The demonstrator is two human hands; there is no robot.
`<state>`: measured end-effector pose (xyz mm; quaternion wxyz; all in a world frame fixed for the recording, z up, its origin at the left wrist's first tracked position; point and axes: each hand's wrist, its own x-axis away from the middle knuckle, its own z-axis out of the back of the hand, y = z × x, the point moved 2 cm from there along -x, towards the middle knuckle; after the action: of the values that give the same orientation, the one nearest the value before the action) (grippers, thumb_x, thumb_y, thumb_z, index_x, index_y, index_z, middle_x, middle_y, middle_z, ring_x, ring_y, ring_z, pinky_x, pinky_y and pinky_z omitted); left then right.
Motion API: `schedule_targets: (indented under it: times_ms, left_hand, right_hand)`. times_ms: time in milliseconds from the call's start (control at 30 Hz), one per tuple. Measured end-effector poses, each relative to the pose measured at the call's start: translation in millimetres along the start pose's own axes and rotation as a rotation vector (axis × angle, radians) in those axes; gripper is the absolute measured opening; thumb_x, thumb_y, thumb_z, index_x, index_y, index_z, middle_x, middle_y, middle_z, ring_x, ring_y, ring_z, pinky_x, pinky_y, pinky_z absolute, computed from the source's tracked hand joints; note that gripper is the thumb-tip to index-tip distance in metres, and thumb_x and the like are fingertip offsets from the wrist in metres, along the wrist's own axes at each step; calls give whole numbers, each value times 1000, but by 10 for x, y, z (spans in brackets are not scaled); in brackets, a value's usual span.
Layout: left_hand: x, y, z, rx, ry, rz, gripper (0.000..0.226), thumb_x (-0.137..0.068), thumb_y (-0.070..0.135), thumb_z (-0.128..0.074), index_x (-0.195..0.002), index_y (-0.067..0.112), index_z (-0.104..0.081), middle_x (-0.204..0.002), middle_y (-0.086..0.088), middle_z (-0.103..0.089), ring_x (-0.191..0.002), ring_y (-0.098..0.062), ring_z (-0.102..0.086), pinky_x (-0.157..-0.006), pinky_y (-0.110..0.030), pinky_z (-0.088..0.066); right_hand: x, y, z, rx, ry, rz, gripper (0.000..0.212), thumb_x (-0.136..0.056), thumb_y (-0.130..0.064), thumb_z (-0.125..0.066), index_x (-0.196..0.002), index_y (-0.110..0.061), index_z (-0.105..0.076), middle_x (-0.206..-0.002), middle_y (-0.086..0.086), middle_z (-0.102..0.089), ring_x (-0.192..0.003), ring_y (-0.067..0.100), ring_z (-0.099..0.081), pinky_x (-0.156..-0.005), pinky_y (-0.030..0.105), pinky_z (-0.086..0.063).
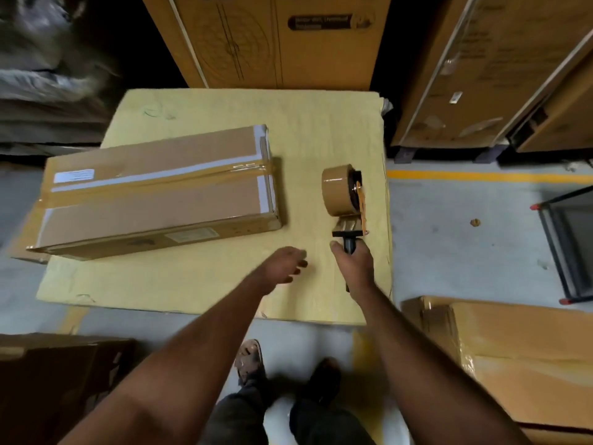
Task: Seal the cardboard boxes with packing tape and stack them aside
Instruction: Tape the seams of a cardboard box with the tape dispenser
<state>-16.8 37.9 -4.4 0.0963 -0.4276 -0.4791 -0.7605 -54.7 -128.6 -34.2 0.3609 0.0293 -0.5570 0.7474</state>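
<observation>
One hand point(354, 264) grips tape dispenser point(345, 203) — box point(154, 194) taped.

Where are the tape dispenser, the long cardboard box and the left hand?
tape dispenser point(340, 191): head view, on the brown tape roll.
long cardboard box point(154, 207): head view, on its top face.
left hand point(284, 264): head view, on the back of the hand.

Boxes: six point(154, 191). Tape dispensers: one point(345, 200). Hands: two point(284, 263).

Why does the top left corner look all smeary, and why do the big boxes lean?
Head view: the dim upper-left heap is smeared by motion blur; the wide-angle lens bends the tall cartons outward; the long box and tape dispenser in the right hand stay fairly sharp.
</observation>
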Motion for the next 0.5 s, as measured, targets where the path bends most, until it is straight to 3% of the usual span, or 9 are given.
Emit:
schedule_targets:
  times_ms: [100, 200, 267, 333, 400, 500]
  left_hand:
    - [138, 401, 237, 413, 93, 86, 45, -102, 54, -41, -111, 13, -58, -98, -5, -68, -83, -21, -62, -74, -31, -50]
    - [311, 890, 373, 649, 93, 67, 60, -99, 66, -28, -97, 12, -53, -84, -7, -61, -76, -24, -61, -67, -32, -50]
    - [456, 1175, 460, 745, 86, 38, 65, -100, 65, -20, -86, 10, -52, -69, -7, -61, -73, -25, -64, -68, -34, -52]
    - [638, 1397, 559, 835, 53, -5, 61, -103, 57, -21, -76, 12, -52, -52, -5, -60, -54, -21, -65, -60, -29, -53]
    - [790, 1527, 663, 919, -43, -51, 53, -103, 49, -30, -75, 11, -56, -53, -5, -62, -41, -17, -60, -45, -20, -50]
    - [811, 1603, 871, 955, -182, -102, 45, -99, 50, -42, -89, 12, -62, -71, -5, -67, -53, -15, -60, -47, -17, -48]
  right_hand:
    - [137, -502, 85, -62, -86, 79, 24, -89, -34, -68, -80, -13, -59, -70, 3, -58, -65, 21, -55, -64, 32, -44]
    - [304, -952, 144, -94, -184, 146, 22, -87, -22, -65, -86, -1, -61, -68, 5, -55, -62, 20, -54, -60, 36, -46]
    - [469, -1226, 177, -126, -244, 196, 14, -88, -16, -62, -85, -2, -61, -69, 6, -55, -62, 20, -53, -58, 34, -47]
    - [633, -1439, 198, -197, -302, 224, 6, -89, -11, -60, -84, -7, -61, -69, 6, -54, -60, 19, -52, -55, 32, -46]
    - [771, -1604, 207, -265, -331, 235, 7, -90, -7, -59, -83, -8, -60, -68, 7, -53, -56, 18, -51, -53, 31, -44]
    - [842, -1782, 177, -302, -337, 243, 8, -91, -6, -58, -83, -5, -60, -66, 9, -53, -55, 19, -50, -51, 30, -43]
